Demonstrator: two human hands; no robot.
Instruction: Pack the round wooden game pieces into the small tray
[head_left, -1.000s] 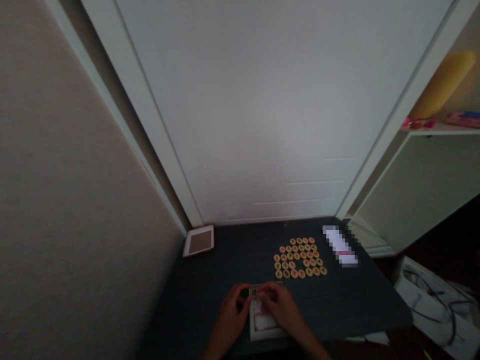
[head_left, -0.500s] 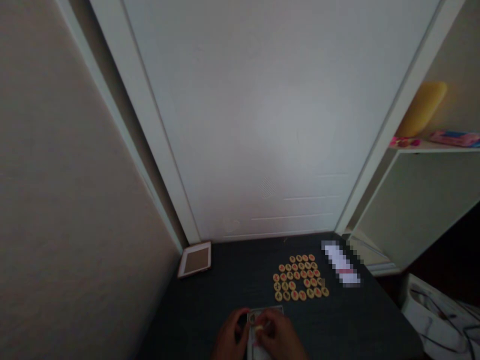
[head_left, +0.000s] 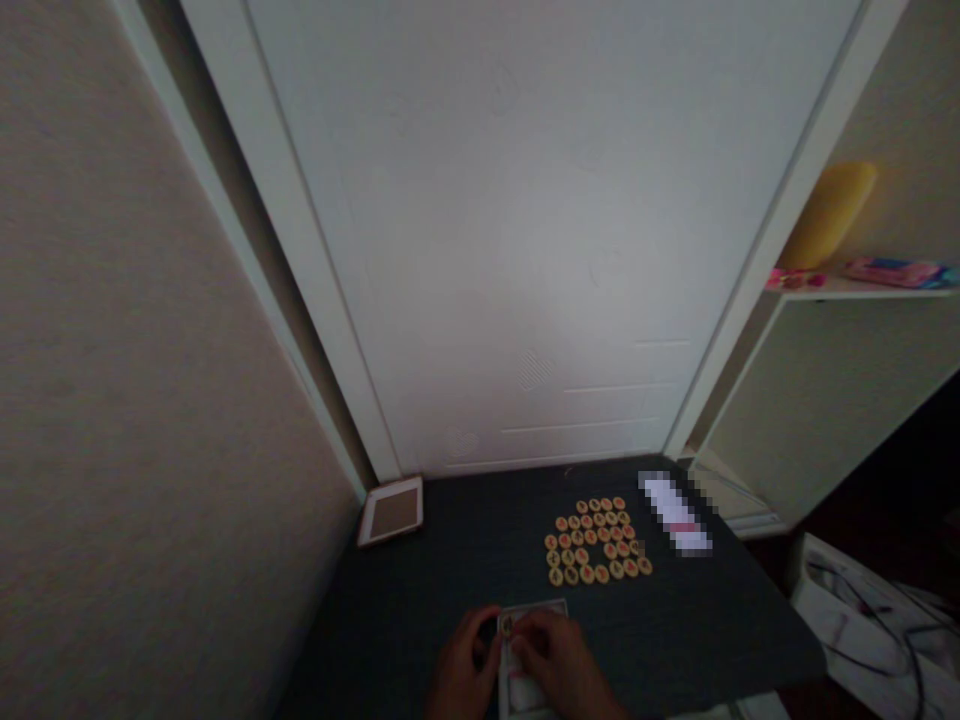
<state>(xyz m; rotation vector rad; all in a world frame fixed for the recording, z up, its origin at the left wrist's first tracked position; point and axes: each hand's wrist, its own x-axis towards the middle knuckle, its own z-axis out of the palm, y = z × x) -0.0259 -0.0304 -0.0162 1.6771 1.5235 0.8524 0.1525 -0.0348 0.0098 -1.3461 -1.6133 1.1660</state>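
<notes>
A shallow, light-rimmed box (head_left: 555,606) lies near the front of the dark table. My left hand (head_left: 469,662) grips its left edge, thumb and fingers curved round it. In the box's upper left corner rests a round wooden piece (head_left: 507,625). Over the box is my right hand (head_left: 555,655), its fingers pinched close beside that piece; what they hold, if anything, is hidden. Beyond the box, several round wooden pieces (head_left: 590,537) with red or dark marks are laid out in rows, with a gap among them.
At the table's back left lies a white-framed brown tray or lid (head_left: 394,513). A blurred white item (head_left: 675,512) is at the back right. A white door stands behind the table (head_left: 435,560). A white box with cables (head_left: 862,620) is at the lower right.
The view has shifted slightly. My right hand has moved closer to the box's upper left corner, and the pale piece seen at its fingertips earlier is no longer visible.
</notes>
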